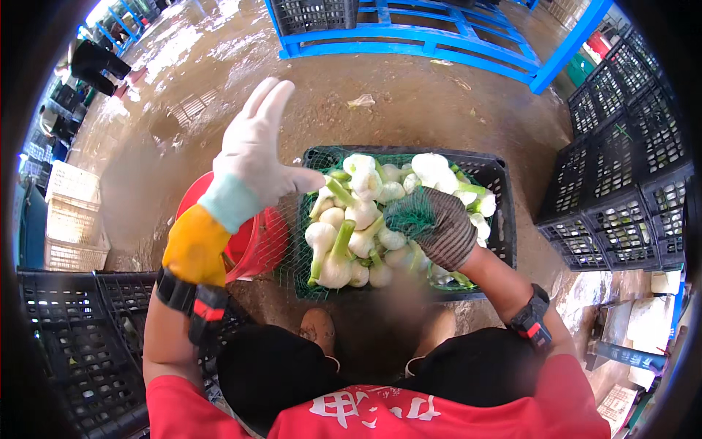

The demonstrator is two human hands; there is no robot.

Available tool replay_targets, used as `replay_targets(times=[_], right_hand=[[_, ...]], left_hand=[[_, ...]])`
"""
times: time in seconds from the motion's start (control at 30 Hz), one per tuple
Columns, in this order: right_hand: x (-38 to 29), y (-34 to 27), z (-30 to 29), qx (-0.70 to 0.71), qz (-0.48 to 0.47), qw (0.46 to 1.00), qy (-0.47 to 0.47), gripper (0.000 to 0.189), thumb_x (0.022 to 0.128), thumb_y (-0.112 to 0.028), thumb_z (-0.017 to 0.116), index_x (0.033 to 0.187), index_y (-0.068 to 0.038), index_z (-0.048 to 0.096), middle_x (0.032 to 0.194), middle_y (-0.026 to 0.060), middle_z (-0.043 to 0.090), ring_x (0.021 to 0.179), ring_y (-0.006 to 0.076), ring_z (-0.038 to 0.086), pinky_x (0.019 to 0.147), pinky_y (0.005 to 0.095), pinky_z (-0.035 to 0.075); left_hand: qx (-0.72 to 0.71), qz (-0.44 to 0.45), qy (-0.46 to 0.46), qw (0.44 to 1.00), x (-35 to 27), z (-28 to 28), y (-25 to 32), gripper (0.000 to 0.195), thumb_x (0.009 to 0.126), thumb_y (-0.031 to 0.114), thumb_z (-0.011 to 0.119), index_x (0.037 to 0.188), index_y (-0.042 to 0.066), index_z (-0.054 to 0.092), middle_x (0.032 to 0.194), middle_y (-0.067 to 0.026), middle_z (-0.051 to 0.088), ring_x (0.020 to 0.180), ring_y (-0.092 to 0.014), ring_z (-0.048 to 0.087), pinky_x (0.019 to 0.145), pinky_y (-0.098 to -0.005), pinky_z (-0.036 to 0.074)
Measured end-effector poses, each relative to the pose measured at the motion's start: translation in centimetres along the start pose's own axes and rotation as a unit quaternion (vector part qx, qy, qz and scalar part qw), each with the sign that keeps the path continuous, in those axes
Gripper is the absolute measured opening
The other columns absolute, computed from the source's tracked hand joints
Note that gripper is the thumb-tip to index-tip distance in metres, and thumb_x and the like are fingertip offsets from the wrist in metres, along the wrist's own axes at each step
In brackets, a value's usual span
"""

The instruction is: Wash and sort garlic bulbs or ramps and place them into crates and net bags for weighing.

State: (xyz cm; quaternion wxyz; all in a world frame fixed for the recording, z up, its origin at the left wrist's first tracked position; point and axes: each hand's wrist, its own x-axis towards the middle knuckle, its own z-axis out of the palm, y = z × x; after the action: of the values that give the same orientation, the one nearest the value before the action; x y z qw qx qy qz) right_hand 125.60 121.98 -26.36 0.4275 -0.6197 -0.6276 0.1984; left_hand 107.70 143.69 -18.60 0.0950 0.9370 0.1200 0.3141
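My left hand (258,148), in a white glove with a teal cuff and a yellow sleeve guard, is raised over the left side of a black plastic crate (502,219). Its fingers are stretched and the thumb stands apart. In a grey-brown knit glove, my right hand (439,225) grips a bunched part of a green mesh net (411,217). Fresh garlic bulbs (334,269), white with cut green stalks, fill the net inside the crate. Thin mesh spreads past the crate's left rim below my left hand.
A red bucket (274,241) stands left of the crate, partly behind my left forearm. Black crates (77,329) sit at lower left, and filled ones (614,164) are stacked right. A blue metal rack (406,41) stands ahead on the wet floor. A person (98,63) is at far left.
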Motion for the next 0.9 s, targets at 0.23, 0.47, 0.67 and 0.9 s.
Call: replay_targets(times=[0.23,0.47,0.67,0.9], right_hand=[[2.3,-1.1,0.3,-0.066,0.050,0.996,-0.015,0.036,0.083,-0.023,0.066,0.117,-0.012,0.060,0.096,0.0127,0.067,0.089,0.0284,0.065,0.078,0.0375,0.051],[7.5,0.0,4.0,-0.142,-0.014,0.977,-0.157,0.033,0.079,-0.023,0.067,0.110,-0.013,0.062,0.096,0.0142,0.067,0.090,0.0320,0.064,0.077,0.0395,0.049],[6.2,2.6,4.1,0.018,0.022,0.999,-0.028,0.017,0.089,-0.015,0.057,0.099,-0.008,0.070,0.096,0.0092,0.068,0.091,0.0263,0.063,0.087,0.0354,0.048],[6.1,2.1,4.7,0.011,0.006,1.000,0.008,0.024,0.086,-0.026,0.064,0.094,-0.003,0.067,0.089,0.0158,0.066,0.082,0.0330,0.061,0.077,0.0387,0.048]], left_hand=[[-0.141,-0.081,-0.155,0.974,-2.9,3.2,0.4,0.014,0.077,0.021,0.064,0.087,0.013,0.069,0.082,-0.0090,0.066,0.081,-0.029,0.063,0.070,-0.0369,0.051],[-0.113,0.063,-0.175,0.976,-3.4,2.3,1.4,0.013,0.073,0.016,0.062,0.084,0.017,0.069,0.082,-0.0041,0.066,0.075,-0.026,0.062,0.069,-0.0335,0.051],[-0.263,-0.195,-0.064,0.943,-8.7,-4.5,-0.3,0.070,0.078,0.027,0.072,0.134,0.000,0.040,0.114,-0.0120,0.059,0.089,-0.015,0.060,0.076,-0.0288,0.050],[-0.087,-0.273,-0.356,0.890,-9.2,0.8,4.9,0.057,0.072,0.022,0.072,0.124,0.011,0.052,0.085,-0.0160,0.063,0.083,-0.032,0.062,0.074,-0.0414,0.050]])
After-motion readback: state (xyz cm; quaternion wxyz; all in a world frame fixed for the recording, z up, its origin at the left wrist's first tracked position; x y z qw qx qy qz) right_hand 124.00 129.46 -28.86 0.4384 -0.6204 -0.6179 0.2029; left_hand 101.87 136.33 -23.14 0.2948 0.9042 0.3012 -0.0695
